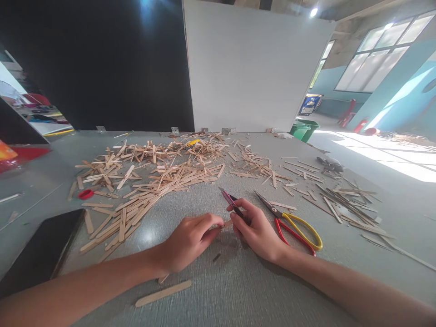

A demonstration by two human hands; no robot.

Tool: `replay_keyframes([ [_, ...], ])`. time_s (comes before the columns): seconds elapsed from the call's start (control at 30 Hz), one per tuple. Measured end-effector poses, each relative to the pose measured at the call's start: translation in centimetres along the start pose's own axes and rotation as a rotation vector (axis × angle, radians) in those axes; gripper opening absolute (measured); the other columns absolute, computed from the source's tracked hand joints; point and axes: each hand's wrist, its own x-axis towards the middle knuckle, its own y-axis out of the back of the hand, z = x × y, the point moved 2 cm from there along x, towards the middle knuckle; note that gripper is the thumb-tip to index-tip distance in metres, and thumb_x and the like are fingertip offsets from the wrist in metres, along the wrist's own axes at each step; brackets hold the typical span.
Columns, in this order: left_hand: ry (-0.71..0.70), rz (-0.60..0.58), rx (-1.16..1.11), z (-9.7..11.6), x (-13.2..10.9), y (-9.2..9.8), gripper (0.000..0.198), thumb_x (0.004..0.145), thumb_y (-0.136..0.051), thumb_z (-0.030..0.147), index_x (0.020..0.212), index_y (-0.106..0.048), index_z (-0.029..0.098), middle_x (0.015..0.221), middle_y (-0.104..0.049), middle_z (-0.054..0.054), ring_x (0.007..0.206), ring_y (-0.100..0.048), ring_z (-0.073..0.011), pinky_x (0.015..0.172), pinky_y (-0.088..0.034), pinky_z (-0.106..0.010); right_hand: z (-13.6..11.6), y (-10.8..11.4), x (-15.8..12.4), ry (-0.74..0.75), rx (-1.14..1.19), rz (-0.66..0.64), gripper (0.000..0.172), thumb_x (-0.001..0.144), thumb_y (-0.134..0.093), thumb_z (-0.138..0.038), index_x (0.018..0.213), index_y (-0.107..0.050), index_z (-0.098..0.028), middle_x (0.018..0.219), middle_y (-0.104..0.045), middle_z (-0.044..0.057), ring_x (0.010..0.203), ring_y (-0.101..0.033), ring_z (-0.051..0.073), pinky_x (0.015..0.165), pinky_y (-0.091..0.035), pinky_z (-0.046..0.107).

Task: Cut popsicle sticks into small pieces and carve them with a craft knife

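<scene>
My left hand [192,238] is closed, thumb and forefinger pinching a short piece of wooden craft stick [227,224]. My right hand [257,231] grips a utility knife [229,199], its blade pointing up and to the left; the fingers of this hand are close to the stick's other end. Just right of that hand lie scissors [301,225] with one yellow and one red handle, blades toward the back left. A whole craft stick [164,293] rests on the table near my left forearm, and a small dark sliver [216,257] lies below my hands.
Loose craft sticks [150,200] are heaped at the left and back. Thin split strips [347,204] lie at the right. A dark phone-like slab [41,250] and a red ring-shaped cap [86,194] are at the left. Upright black [129,68] and white [255,68] panels border the back.
</scene>
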Motion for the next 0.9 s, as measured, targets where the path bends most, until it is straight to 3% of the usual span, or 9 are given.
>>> replay_keyframes([
  [0.33,-0.025,0.028,0.004,-0.11,-0.19,0.05,0.019,0.103,-0.061,0.006,0.116,-0.062,0.021,0.095,-0.077,-0.001,0.075,-0.072,-0.0126,0.072,-0.054,-0.021,-0.32,-0.03,-0.10,-0.013,-0.007,-0.016,0.017,0.104,-0.053,-0.035,0.108,-0.056,-0.019,0.059,-0.054,-0.008,0.051,-0.043,0.011,0.049,-0.033,0.024],
  [0.9,0.093,-0.108,-0.093,0.18,0.62,0.04,0.020,0.108,-0.049,0.008,0.121,-0.057,0.022,0.104,-0.073,-0.004,0.087,-0.072,-0.0157,0.076,-0.055,-0.025,-0.59,-0.05,-0.27,-0.007,-0.043,-0.047,0.012,0.104,-0.053,-0.033,0.106,-0.054,-0.021,0.059,-0.051,-0.009,0.052,-0.039,0.012,0.048,-0.031,0.024],
])
